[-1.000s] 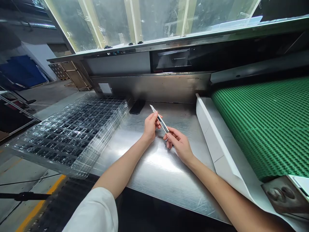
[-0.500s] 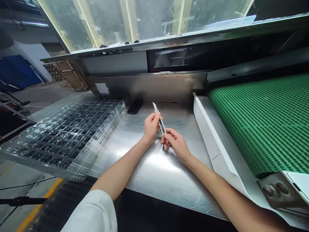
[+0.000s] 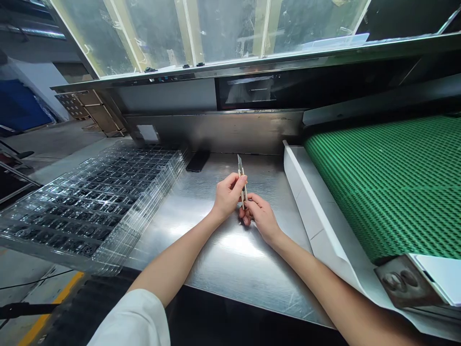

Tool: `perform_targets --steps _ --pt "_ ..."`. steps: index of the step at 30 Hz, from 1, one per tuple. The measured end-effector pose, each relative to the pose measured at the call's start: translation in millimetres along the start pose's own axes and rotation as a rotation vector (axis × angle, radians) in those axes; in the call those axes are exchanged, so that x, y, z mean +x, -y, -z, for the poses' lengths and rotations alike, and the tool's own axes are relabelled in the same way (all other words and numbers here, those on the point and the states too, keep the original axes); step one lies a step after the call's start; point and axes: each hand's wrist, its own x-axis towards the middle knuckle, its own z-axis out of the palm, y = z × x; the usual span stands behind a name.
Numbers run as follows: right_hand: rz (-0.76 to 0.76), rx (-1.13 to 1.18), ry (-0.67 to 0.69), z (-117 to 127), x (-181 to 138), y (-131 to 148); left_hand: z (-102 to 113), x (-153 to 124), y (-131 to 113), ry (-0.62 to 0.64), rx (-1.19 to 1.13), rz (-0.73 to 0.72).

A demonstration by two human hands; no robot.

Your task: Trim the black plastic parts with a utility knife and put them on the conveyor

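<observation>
Between my hands is a slim utility knife [image 3: 243, 185] with a pale handle, its blade out and pointing up and away from me. My left hand [image 3: 228, 193] pinches the handle near the blade end, thumb on top. At the lower end of the handle, my right hand [image 3: 260, 214] grips it between thumb and fingers. Both hands are closed and held over the bare metal table [image 3: 223, 254]. Parts of the handle are hidden behind my fingers.
Stacked clear plastic trays [image 3: 90, 197] with dark round parts stand at the left. A black phone [image 3: 198, 161] lies at the table's back. To the right, a white raised guard [image 3: 306, 206] borders a green conveyor belt [image 3: 389, 178]. A metal machine wall [image 3: 248, 130] closes off the back.
The knife has turned in my hands; its blade now points more nearly straight away, and its handle shows edge-on. My left hand has shifted slightly right. The view has moved a little.
</observation>
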Motion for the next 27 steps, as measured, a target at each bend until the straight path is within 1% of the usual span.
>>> perform_targets --steps 3,6,8,12,15,23,27 --pt "0.023 -0.004 -0.008 -0.3 -0.1 0.0 0.1 -0.1 -0.9 0.033 0.02 -0.005" --pt "0.055 -0.012 -0.023 -0.4 0.0 -0.2 0.3 -1.3 -3.1 0.063 0.099 -0.041" --pt "0.064 -0.023 -0.023 -0.4 -0.2 0.2 0.4 -2.8 -4.2 0.086 0.113 -0.02" --pt "0.061 -0.008 -0.024 -0.3 -0.7 1.7 0.1 -4.3 -2.8 0.123 0.046 0.057" --pt "0.063 0.009 -0.022 -0.4 -1.1 2.3 -0.3 -3.4 0.0 0.126 -0.01 0.075" --pt "0.089 0.005 -0.004 0.1 -1.4 1.8 -0.8 -5.6 -0.6 0.211 -0.073 0.152" --pt "0.088 0.016 -0.007 1.4 -1.3 1.5 -1.9 -7.1 -1.9 0.195 -0.079 0.155"
